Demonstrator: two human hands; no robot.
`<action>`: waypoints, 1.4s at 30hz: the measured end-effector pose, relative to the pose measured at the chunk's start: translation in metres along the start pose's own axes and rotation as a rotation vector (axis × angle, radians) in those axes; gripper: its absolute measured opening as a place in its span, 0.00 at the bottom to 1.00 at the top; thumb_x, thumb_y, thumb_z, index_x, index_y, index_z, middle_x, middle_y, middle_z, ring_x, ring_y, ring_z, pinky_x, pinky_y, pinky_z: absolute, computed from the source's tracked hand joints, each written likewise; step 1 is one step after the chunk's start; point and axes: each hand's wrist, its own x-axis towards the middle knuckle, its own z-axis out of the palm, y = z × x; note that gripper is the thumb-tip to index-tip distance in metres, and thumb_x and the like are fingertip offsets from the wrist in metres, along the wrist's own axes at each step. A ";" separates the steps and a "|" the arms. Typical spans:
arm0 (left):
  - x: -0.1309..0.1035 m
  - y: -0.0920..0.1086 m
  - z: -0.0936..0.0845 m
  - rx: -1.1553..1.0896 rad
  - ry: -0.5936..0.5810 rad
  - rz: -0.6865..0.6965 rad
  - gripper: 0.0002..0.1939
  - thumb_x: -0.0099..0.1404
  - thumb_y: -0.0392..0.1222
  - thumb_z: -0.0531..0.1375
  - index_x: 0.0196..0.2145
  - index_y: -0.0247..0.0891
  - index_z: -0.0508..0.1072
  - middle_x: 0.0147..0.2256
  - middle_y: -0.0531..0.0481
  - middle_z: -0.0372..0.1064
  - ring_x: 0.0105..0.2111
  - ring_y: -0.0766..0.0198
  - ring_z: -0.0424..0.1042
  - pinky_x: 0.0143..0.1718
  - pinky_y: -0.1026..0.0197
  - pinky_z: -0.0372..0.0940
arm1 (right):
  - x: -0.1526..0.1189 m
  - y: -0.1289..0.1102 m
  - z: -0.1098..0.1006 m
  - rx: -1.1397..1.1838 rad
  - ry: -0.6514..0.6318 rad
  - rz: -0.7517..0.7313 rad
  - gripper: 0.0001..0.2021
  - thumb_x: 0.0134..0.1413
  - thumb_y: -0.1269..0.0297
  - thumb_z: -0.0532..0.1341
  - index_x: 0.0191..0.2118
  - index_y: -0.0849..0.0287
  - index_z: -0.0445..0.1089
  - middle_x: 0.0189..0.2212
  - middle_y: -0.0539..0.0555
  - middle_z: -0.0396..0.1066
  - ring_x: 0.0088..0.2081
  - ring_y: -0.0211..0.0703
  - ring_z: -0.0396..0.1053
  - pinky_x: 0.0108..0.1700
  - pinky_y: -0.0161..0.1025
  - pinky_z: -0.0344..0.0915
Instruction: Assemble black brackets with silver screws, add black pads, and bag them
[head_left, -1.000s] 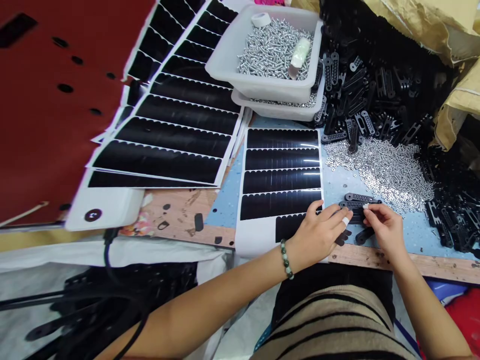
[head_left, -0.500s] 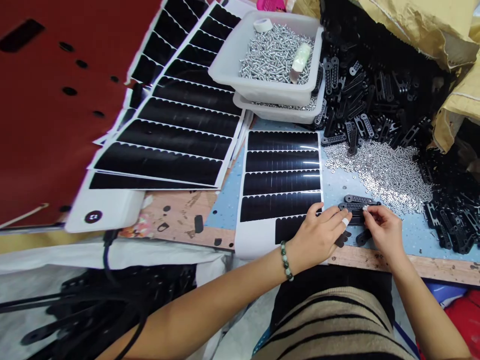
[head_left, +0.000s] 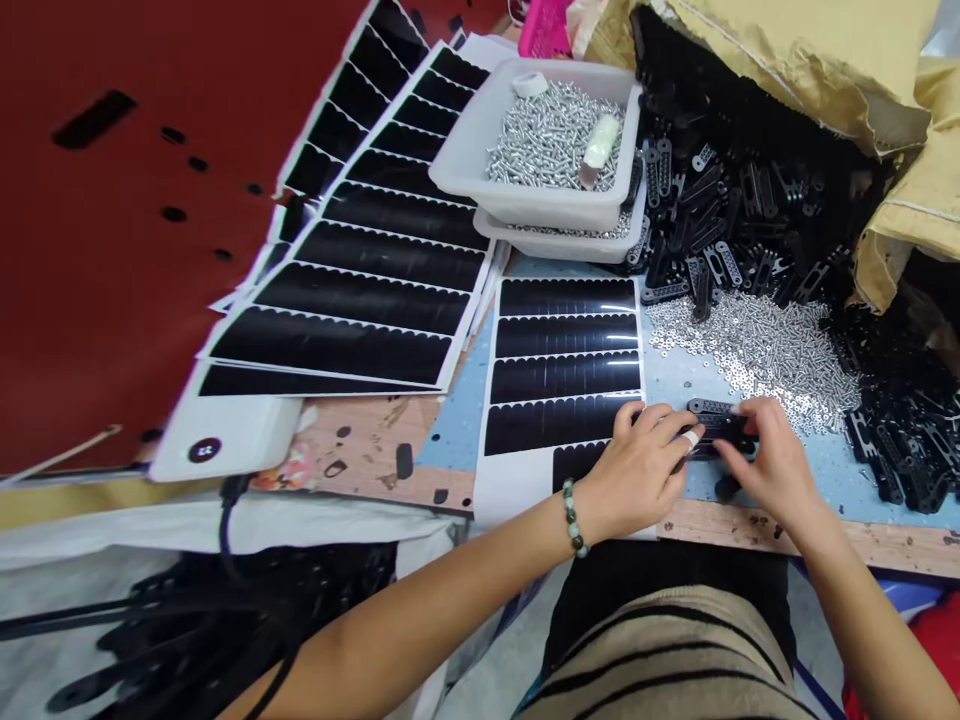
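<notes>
My left hand (head_left: pixel 634 465), with a ring and a beaded bracelet, reaches in from the left. Its index finger and thumb are closed on a small black scalloped sticker (head_left: pixel 679 464), mostly hidden by the fingers. Several black perforated plastic bars (head_left: pixel 711 407) lie side by side in front of the fingertips. My right hand (head_left: pixel 776 470) spans the right ends of these bars, thumb on the near side and fingers on the far side. Under the left wrist and palm lies a white sheet of black scalloped stickers (head_left: pixel 566 380).
Stacked white tubs (head_left: pixel 525 205) of screws stand at the back. Loose screws and nuts (head_left: pixel 780 350) are heaped beyond my right hand, with black plastic parts (head_left: pixel 900 450) piled around them. More sticker sheets (head_left: pixel 360 270) lie at left, beside a white device (head_left: pixel 225 440).
My right hand has gone from a fingertip pinch over the bars to a wider grip across them. The left hand stays close to its place. The camera view has shifted slightly.
</notes>
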 end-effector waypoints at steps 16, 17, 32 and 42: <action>-0.017 -0.009 0.000 0.065 0.068 -0.020 0.19 0.67 0.36 0.49 0.53 0.39 0.67 0.54 0.45 0.66 0.55 0.52 0.60 0.55 0.42 0.47 | 0.010 0.006 0.028 0.739 0.165 0.490 0.15 0.47 0.50 0.64 0.30 0.59 0.69 0.20 0.48 0.67 0.22 0.38 0.67 0.25 0.36 0.66; -0.017 -0.009 0.003 0.095 0.066 -0.008 0.19 0.66 0.36 0.50 0.53 0.38 0.67 0.54 0.44 0.67 0.54 0.52 0.60 0.55 0.42 0.46 | 0.011 0.006 0.030 0.738 0.159 0.502 0.16 0.46 0.50 0.64 0.30 0.59 0.70 0.20 0.48 0.68 0.22 0.38 0.67 0.25 0.37 0.67; -0.007 -0.006 0.008 0.156 0.035 0.001 0.22 0.64 0.37 0.54 0.56 0.39 0.64 0.52 0.43 0.68 0.51 0.53 0.63 0.55 0.43 0.48 | 0.014 0.013 0.036 0.535 0.122 0.502 0.16 0.47 0.50 0.62 0.33 0.59 0.70 0.21 0.50 0.69 0.23 0.41 0.70 0.23 0.35 0.63; -0.007 -0.007 0.008 0.150 0.038 0.012 0.23 0.62 0.35 0.54 0.55 0.37 0.64 0.52 0.44 0.67 0.52 0.53 0.62 0.55 0.43 0.47 | 0.014 0.014 0.026 -0.045 0.069 0.271 0.11 0.55 0.54 0.57 0.33 0.56 0.64 0.27 0.51 0.68 0.28 0.43 0.66 0.31 0.40 0.63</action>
